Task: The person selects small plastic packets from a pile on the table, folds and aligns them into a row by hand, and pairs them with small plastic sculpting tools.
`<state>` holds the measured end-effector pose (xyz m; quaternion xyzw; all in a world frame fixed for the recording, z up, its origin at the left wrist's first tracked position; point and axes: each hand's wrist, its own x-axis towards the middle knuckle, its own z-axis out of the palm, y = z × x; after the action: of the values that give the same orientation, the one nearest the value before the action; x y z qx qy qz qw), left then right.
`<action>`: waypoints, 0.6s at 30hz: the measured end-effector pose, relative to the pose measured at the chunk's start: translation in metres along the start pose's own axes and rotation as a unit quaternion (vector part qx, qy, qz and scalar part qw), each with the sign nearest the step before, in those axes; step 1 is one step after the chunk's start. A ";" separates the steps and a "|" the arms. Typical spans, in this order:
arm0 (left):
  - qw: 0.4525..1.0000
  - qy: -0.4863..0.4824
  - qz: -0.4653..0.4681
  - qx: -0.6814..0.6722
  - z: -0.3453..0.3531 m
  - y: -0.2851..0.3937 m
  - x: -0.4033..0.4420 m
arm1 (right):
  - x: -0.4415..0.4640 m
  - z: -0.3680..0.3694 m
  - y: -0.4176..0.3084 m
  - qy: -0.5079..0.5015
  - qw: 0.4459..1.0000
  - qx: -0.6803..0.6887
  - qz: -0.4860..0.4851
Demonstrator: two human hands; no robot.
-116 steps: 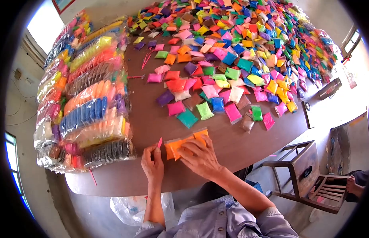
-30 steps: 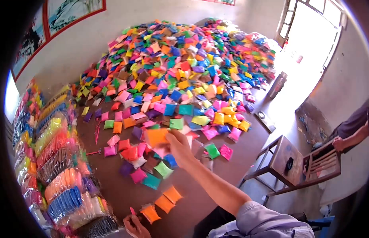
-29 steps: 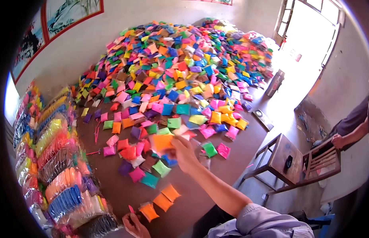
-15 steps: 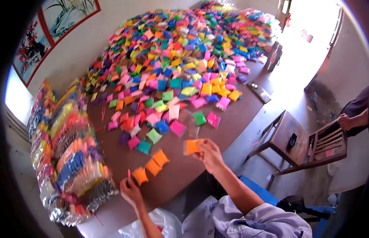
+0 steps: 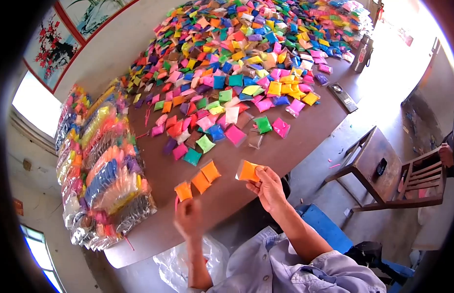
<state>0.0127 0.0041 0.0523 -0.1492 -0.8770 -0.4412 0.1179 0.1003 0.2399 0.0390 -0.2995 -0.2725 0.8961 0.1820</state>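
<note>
While the right hand (image 5: 269, 189) pinches an orange-filled packet (image 5: 248, 171), the left hand (image 5: 189, 219) (blurred) has an unclear grip.

Bright orange packets (image 5: 201, 182)

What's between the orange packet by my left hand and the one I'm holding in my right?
Two more orange packets, side by side, then bare tabletop up to the held packet in your right hand, as the head view shows.

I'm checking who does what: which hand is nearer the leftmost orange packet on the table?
Left. The left hand, blurred, is right by the leftmost packet; the right hand is farther off to the right, holding another packet.
</note>
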 end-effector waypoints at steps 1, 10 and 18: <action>0.997 -0.052 -0.032 -0.038 0.009 0.026 -0.004 | -0.004 0.004 0.001 -0.005 1.000 -0.001 -0.001; 0.946 -0.200 -0.059 -0.249 0.082 0.077 -0.021 | -0.024 -0.027 0.007 -0.016 0.997 -0.062 -0.038; 0.913 -0.238 -0.136 -0.301 0.071 0.056 -0.037 | -0.026 -0.047 0.010 -0.122 0.964 -0.230 -0.061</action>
<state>0.0624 0.0873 0.0395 -0.1571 -0.7163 -0.6480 -0.2058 0.1484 0.2373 0.0130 -0.2044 -0.5087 0.8264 0.1280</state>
